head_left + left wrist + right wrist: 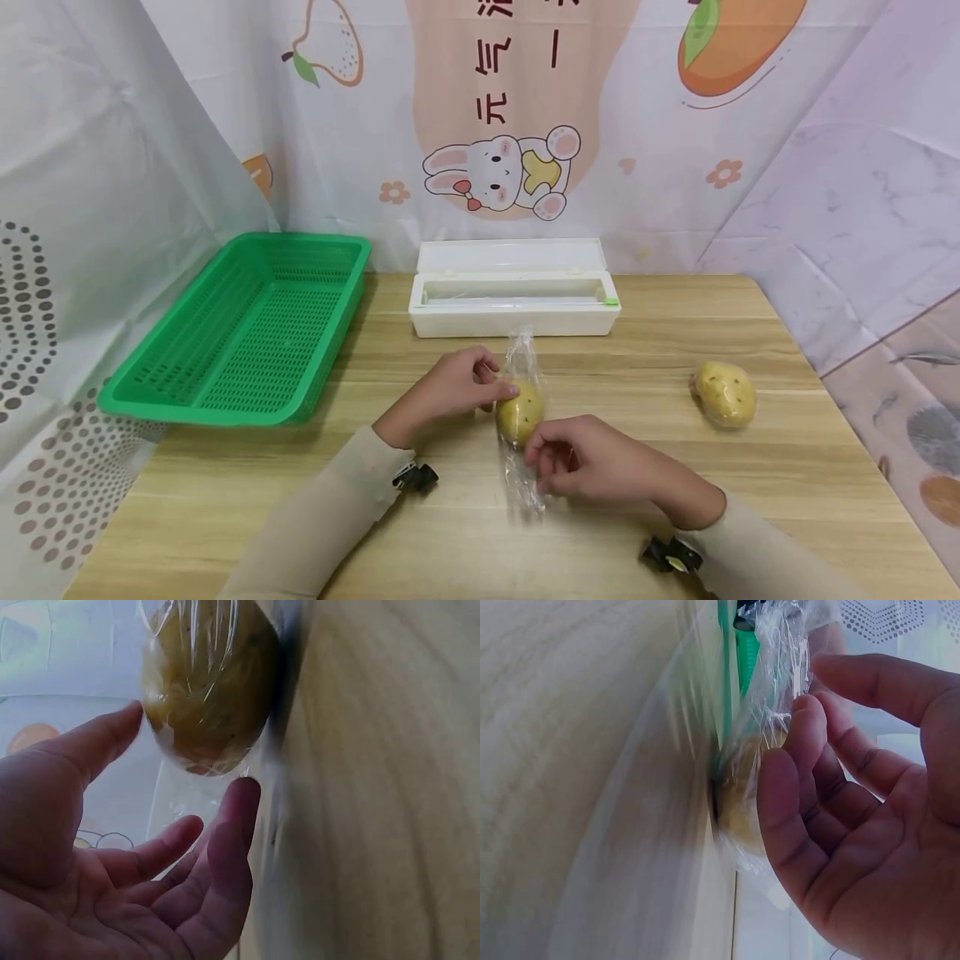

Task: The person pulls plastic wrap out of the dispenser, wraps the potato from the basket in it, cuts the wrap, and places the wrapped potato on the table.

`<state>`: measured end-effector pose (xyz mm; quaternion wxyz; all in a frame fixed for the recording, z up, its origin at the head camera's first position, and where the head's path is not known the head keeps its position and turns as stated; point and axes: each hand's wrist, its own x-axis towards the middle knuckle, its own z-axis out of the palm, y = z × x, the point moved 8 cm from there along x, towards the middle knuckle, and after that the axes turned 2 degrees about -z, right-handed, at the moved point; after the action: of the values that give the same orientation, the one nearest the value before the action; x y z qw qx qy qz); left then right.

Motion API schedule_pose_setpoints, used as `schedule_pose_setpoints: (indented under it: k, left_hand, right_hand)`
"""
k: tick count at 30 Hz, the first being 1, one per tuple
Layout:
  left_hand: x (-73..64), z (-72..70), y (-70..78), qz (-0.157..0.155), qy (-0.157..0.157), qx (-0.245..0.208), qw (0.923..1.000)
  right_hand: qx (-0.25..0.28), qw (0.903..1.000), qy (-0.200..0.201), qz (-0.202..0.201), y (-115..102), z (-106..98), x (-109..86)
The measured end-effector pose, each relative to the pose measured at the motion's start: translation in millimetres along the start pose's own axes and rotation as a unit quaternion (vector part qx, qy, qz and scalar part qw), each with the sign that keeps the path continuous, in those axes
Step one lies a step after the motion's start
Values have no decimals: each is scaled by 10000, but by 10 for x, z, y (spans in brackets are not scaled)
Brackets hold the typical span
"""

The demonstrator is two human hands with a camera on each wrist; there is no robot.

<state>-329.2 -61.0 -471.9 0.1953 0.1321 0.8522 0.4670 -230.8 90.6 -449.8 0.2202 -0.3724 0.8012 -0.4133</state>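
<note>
A potato (pixel 521 413) wrapped in clear plastic film lies on the table between the two hands. The film's loose, twisted ends (pixel 524 487) stretch out from it towards the front and the back. At its left side is my left hand (pixel 457 387), the thumb tip against or very near the potato (pixel 210 690) and the fingers loosely bent. My right hand (pixel 600 462) is at the potato's front right, beside the near film end. In the right wrist view its bent fingers (pixel 784 802) stand close to the film (pixel 780 667), with a gap between thumb and fingertips.
Another film-wrapped potato (pixel 726 395) lies on the right of the wooden table (pixel 787 475). A white cling film box (pixel 517 323) with its lid raised stands at the back. On the left is a green plastic basket (pixel 315 392). Printed cloth (pixel 360 150) hangs behind.
</note>
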Motion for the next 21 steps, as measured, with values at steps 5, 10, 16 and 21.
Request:
schedule_pose_setpoints:
  k: [5,10,16,21]
  left_hand:
    - [21,34,-70,-127,-206,-622,9978]
    - [17,35,-175,-305,-292,-1076,9933]
    - [17,30,-242,-451,-418,-1302,9896]
    - [30,25,-270,-495,-488,-1111,9914]
  right_hand:
    - [31,10000,45,-48,-14,-43,-25]
    - [227,9996,112,-127,-17,-5,-4]
    - [-518,9954,351,-726,-88,21,24]
    - [-1024,9895,469,-908,-112,41,32]
